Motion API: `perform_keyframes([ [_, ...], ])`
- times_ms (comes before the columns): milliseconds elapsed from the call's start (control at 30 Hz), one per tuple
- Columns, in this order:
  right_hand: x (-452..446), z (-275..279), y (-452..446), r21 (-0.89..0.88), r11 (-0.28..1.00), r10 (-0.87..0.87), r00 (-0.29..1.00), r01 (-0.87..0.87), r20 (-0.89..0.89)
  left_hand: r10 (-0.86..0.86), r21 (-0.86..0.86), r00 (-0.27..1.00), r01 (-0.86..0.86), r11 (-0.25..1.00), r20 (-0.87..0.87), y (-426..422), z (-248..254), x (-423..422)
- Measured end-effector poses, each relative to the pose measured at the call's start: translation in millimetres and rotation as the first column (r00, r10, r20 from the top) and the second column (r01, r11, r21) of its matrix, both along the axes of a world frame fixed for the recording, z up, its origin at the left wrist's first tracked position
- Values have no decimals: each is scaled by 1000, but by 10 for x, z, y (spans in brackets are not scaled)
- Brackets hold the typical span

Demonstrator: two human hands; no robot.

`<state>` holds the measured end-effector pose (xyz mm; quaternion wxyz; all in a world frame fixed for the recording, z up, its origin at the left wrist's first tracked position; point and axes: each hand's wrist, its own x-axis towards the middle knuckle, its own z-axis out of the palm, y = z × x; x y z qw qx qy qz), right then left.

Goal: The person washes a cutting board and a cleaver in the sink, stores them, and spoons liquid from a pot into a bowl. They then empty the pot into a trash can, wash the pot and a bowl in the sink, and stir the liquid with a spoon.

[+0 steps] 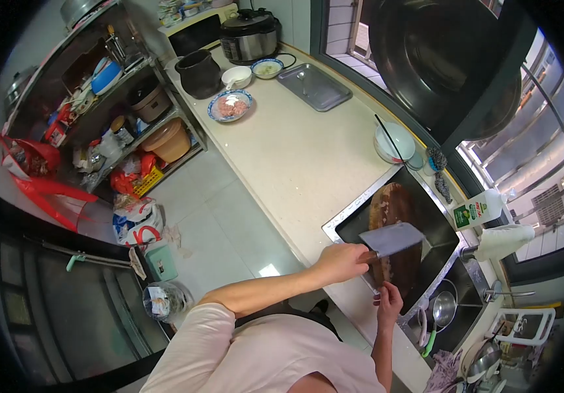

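Two controls apply: steady the long brown wooden board (390,203) inside the black rectangular sink (421,200); keep fingertips clear of the broad grey metal cleaver (392,240) above it. Left hand (339,264): clenched around the handle, elbow bent. Right hand (389,301): fingers curled at board's near end; grip unclear.
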<state>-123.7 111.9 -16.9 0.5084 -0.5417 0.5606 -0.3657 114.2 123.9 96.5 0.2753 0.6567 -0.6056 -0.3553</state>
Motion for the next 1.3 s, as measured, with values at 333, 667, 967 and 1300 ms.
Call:
perform_keyframes([
  [333,891,228,390,55,998,-22,993,16,113,-41,-277,997,58,959,68,245,-216,591],
  [667,2507,816,866,327,907,-8,764,-266,645,-15,-465,998,-18,885,-68,749,-95,1396],
  [967,3530,657,699,80,974,121,781,-214,613,108,-484,980,-178,857,-170,1048,-86,2332],
  [1300,4311,447,172,83,945,309,947,-316,83,643,-79,751,-658,749,-151,1365,-558,4282],
])
